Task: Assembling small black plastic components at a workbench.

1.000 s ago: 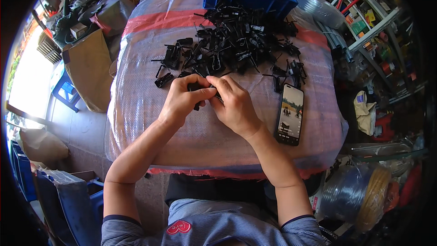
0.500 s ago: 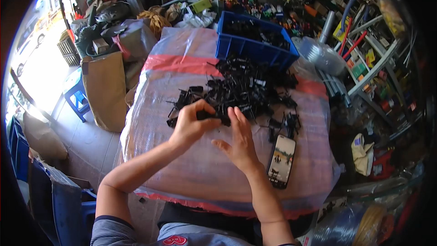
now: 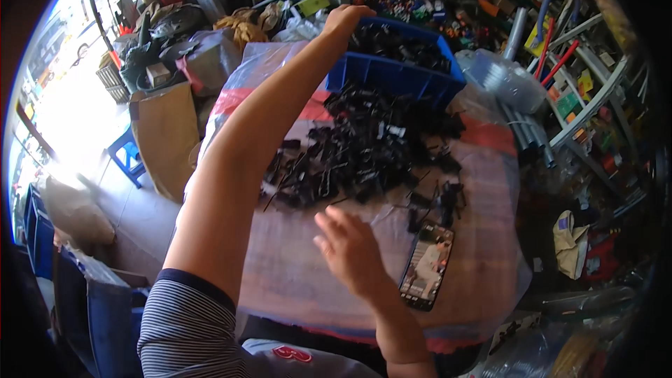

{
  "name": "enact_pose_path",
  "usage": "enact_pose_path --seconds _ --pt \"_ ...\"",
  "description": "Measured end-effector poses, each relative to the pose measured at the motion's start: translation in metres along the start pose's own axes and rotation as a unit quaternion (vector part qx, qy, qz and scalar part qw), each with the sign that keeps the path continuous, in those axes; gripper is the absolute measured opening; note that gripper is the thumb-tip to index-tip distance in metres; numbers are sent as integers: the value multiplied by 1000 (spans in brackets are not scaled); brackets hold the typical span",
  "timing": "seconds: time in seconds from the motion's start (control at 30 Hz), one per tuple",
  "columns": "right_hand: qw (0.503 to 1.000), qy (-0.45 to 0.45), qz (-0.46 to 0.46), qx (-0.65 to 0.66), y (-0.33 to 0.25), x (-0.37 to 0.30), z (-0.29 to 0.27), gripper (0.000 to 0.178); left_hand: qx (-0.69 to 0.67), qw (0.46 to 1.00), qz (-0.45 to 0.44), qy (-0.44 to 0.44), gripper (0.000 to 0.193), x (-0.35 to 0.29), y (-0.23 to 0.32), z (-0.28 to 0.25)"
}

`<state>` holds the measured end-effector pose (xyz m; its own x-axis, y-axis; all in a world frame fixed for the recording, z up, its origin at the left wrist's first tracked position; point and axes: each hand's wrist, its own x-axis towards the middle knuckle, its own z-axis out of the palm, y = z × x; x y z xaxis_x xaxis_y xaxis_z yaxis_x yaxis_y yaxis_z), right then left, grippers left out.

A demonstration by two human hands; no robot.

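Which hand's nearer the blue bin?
Left: the left hand is at the left end of the blue plastic bin; the right hand is on the near side of the black parts.

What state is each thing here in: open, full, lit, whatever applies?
Black plastic parts: heaped loosely before the crate
Blue plastic crate: open-topped, more parts inside
Smartphone: face up, screen lit
Woven sheet: spread out
Left hand: near the crate's far left corner, grip unclear
Right hand: fingers parted, seemingly empty
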<state>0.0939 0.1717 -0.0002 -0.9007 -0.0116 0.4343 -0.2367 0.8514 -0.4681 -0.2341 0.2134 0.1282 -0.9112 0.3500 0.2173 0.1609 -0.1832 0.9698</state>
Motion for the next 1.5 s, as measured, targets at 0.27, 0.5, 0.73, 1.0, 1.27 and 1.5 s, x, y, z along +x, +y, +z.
enact_pose_path --seconds 0.27,0.5,0.73,1.0,1.27,1.5 --pt "996 70 47 21 25 14 -8 27 268 950 141 -82 28 -205 -41 -115" --pt "979 93 -34 -177 30 43 29 33 157 984 52 -69 25 -272 -71 -137" --pt "990 137 -12 24 9 34 -1 22 290 903 307 -71 57 -303 -48 -106" --pt "962 240 -25 128 -22 25 3 30 102 984 142 -40 29 -306 -44 -105" --pt "864 238 109 431 -11 27 6 15 -118 981 -84 -132 24 -308 -45 -104" --pt "887 83 50 451 -7 27 11 15 14 989 47 -137 21 -313 -49 -110"
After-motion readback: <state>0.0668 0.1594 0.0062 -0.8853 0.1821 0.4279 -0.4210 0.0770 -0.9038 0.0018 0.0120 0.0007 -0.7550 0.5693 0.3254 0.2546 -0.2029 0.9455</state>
